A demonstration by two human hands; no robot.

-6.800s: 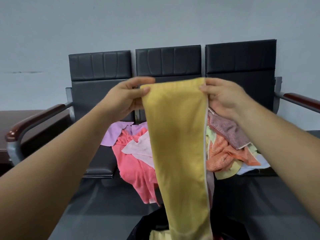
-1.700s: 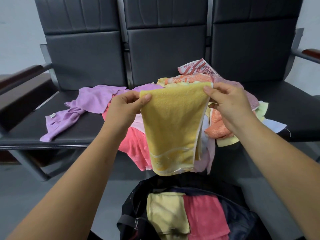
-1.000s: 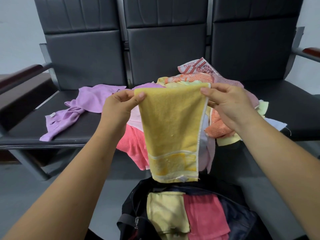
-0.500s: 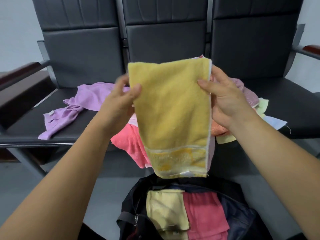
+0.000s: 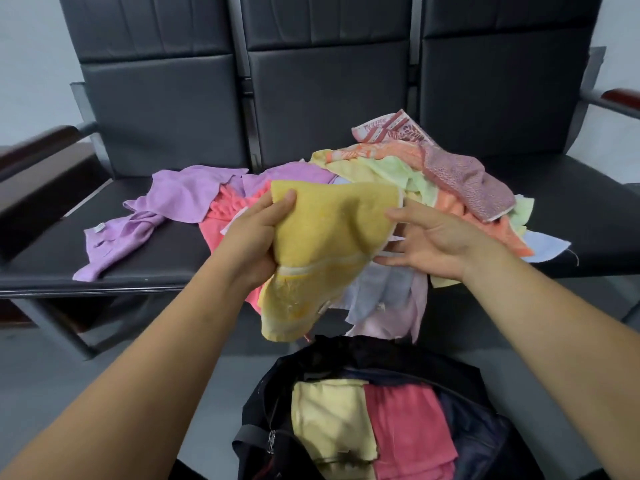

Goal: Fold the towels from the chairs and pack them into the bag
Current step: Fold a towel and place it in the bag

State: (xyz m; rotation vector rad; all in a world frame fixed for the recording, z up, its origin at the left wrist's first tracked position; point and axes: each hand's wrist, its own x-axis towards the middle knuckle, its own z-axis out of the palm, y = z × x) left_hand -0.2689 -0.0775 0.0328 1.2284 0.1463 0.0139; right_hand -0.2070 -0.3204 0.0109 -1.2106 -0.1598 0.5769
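Note:
A folded yellow towel (image 5: 329, 244) hangs in front of me, pinched at its upper left corner by my left hand (image 5: 252, 244). My right hand (image 5: 429, 244) lies flat under the towel's right edge, fingers spread, touching it without gripping. Behind them a heap of loose towels (image 5: 398, 174) in purple, coral, green, orange and pink covers the middle chair seat. Below, a dark open bag (image 5: 491, 434) holds a folded pale yellow towel (image 5: 329, 417) beside a folded pink towel (image 5: 405, 431).
Three joined black chairs (image 5: 329, 88) stand against a pale wall, with wooden armrests at the far left (image 5: 38, 140) and far right (image 5: 620, 95). A purple towel (image 5: 138, 223) sprawls across the left seat. Grey floor (image 5: 69, 368) surrounds the bag.
The yellow towel was held up flat by both hands; its top has now dropped and it is doubled over. My right hand let go of its corner and opened beneath it.

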